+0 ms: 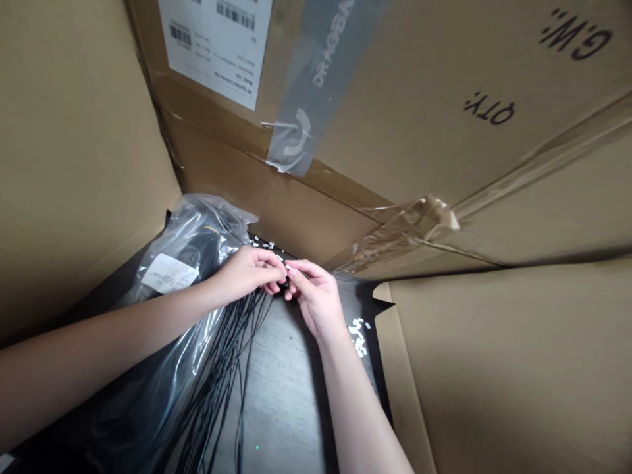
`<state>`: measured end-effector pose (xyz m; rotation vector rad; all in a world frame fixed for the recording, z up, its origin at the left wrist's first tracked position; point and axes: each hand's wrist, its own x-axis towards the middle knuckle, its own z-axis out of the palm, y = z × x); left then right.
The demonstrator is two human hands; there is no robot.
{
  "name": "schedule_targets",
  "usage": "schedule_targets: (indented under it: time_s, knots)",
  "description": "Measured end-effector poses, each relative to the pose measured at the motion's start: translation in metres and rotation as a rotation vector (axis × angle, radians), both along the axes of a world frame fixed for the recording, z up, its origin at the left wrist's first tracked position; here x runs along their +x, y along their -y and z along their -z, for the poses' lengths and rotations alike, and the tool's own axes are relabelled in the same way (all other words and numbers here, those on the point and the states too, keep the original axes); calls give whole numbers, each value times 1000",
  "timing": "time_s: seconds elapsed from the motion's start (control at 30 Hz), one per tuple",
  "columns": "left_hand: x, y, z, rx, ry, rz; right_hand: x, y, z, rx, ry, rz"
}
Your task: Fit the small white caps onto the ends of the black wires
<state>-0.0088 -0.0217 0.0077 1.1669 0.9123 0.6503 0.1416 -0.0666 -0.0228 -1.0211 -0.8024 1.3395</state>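
Note:
My left hand (254, 271) and my right hand (316, 289) meet fingertip to fingertip in the middle of the view. Between the thumb and finger of my right hand is a small white piece (288, 268); its exact kind is too small to make out. My left hand is pinched closed on the end of a thin black cable, mostly hidden by the fingers. Below the left hand, a loose bundle of black cables (222, 368) trails down over the grey surface (281, 375). More cables lie in a clear plastic bag (207, 214) under my left forearm.
A white label (170, 273) is on the bag. Small white pieces lie scattered beyond my hands, and a pile of white pieces (359, 339) lies right of my right wrist. Cardboard boxes stand left (74, 145), behind (419, 99) and right (518, 355), closing in the work surface.

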Motion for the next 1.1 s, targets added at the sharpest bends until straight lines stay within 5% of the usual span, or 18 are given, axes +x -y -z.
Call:
schedule_targets:
  time_s: [1.1]
  knots:
    - [-1, -1, 2, 30, -19, -15, -2, -1, 4, 29, 81, -18]
